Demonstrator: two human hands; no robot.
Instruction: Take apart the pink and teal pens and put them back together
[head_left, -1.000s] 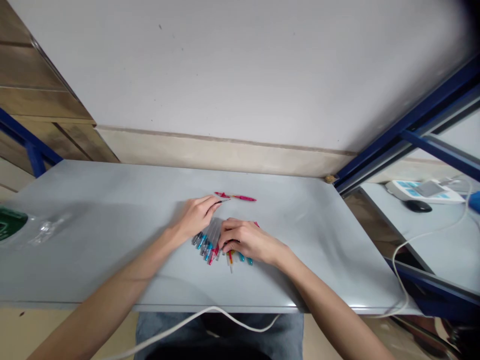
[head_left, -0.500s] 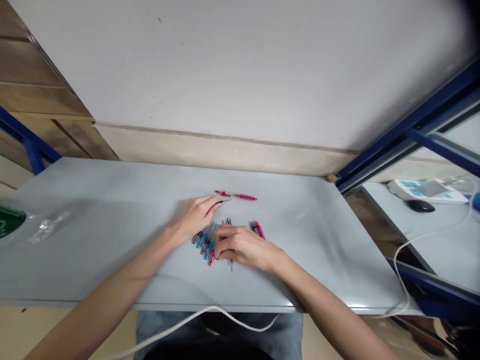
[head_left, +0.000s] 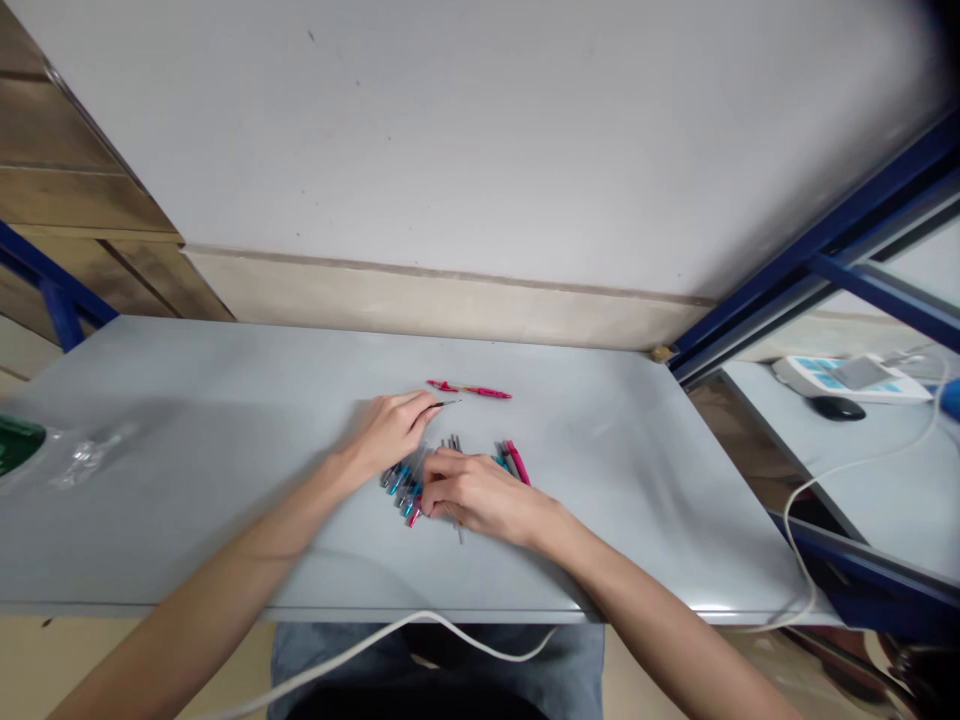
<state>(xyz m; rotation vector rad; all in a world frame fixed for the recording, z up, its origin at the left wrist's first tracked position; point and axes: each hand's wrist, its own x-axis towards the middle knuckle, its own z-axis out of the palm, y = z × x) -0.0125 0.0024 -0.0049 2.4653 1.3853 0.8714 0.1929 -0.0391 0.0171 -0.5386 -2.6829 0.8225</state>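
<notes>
My left hand (head_left: 394, 428) is closed in a pinch around a slim dark pen piece (head_left: 444, 404), whose thin pointed end sticks out to the right. My right hand (head_left: 472, 492) rests low over the table with its fingers bent together at the right side of a row of clear pen barrels with black, blue and red ends (head_left: 401, 490). What lies between those fingertips is hidden. Thin refill-like rods (head_left: 453, 441) poke out above and below the right hand. Just beyond its knuckles lie pink, grey and blue pen parts (head_left: 517, 462).
A red pen in pieces (head_left: 480, 391) lies toward the back of the grey table (head_left: 225, 450). At the left edge is a clear plastic bag with a green part (head_left: 45, 450). A white cable (head_left: 420, 618) crosses the front edge. A mouse (head_left: 838, 408) sits on the right-hand table.
My right hand has shifted slightly left over the row, and more of the blue and grey parts beside it shows. My left hand keeps its pinch on the dark piece, nearly still.
</notes>
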